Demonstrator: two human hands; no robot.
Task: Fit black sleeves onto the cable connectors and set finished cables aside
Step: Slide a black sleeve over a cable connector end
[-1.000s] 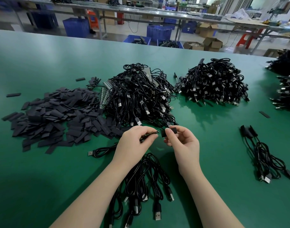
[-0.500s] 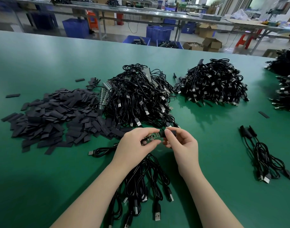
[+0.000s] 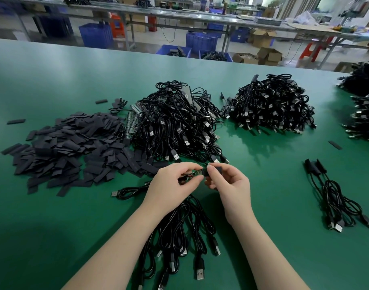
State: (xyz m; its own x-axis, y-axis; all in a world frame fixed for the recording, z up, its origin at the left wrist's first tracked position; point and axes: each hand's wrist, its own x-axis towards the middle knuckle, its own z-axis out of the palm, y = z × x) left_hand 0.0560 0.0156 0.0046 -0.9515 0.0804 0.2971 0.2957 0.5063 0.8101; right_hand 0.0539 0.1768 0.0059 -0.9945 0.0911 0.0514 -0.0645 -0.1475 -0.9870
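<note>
My left hand (image 3: 173,183) pinches the small green circuit-board connector (image 3: 195,173) at the end of a black cable. My right hand (image 3: 225,183) pinches a black sleeve (image 3: 211,171) whose open end sits over the tip of that connector. Both hands hover just above the green table (image 3: 53,216). A heap of loose black sleeves (image 3: 70,151) lies to the left. A big pile of black USB cables (image 3: 175,124) lies right behind my hands. A few cables (image 3: 179,237) lie under my forearms.
A second cable pile (image 3: 269,107) sits at the back right, and more piles (image 3: 365,105) lie at the right edge. A small bundle of sleeved cables (image 3: 334,195) lies to the right. One loose cable (image 3: 129,190) rests left of my hands. Crates and benches stand beyond the table.
My hands have come together: the sleeve, held apart from the connector a second ago, now sits on its tip. The hands stayed in the same spot.
</note>
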